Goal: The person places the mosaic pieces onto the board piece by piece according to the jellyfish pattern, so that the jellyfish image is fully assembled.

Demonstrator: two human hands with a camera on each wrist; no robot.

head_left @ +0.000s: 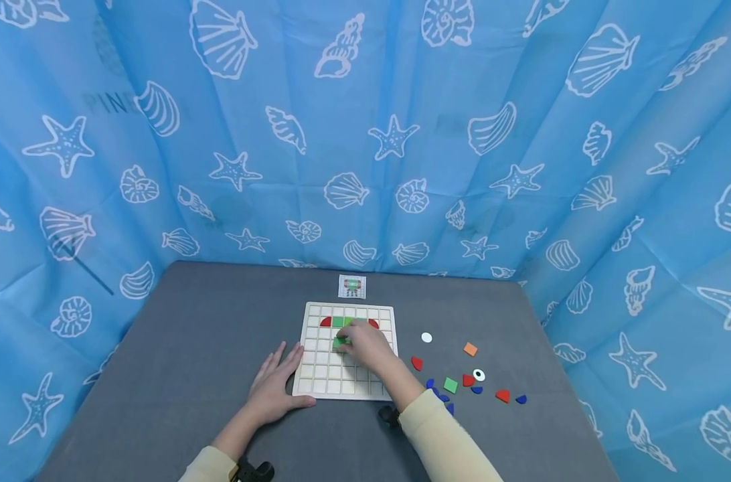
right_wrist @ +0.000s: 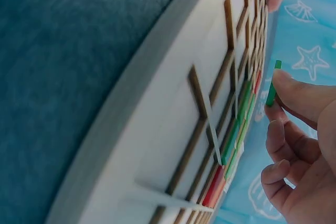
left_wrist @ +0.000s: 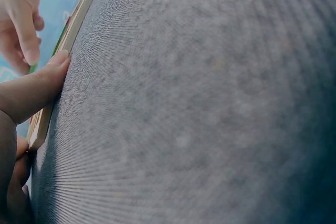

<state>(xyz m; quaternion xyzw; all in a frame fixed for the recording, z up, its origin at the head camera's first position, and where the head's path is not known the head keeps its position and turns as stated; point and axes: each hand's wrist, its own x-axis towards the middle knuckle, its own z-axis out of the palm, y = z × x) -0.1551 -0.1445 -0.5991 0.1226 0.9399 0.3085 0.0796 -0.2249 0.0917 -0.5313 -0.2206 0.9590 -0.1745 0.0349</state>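
Placement step in hand: right hand (head_left: 368, 348) fingers pinch a green tile (right_wrist: 271, 91) above the grid board (head_left: 317, 385); left hand (head_left: 273, 388), fingers spread, steadies its edge; next move calls for seating the tile squarely in a cell

1. The left hand (head_left: 275, 388) lay flat against the left edge of the grid board (head_left: 317, 385), blocking any approach from that side.
2. The right hand (head_left: 368, 347) hung over the board's middle, pinching a green tile (head_left: 340, 342); its forearm covered the lower right cells.
3. Red and green pieces (head_left: 338, 322) filled cells in the second row from the far edge; the cells on the near left stood bare.
4. Loose pieces (head_left: 462, 381) lay scattered on the table (head_left: 179, 348) right of the board, near the right sleeve.
5. A small card (head_left: 352, 286) sat just beyond the board's far edge.
6. The table's left half lay open; the blue curtain (head_left: 365, 134) closed in three sides.
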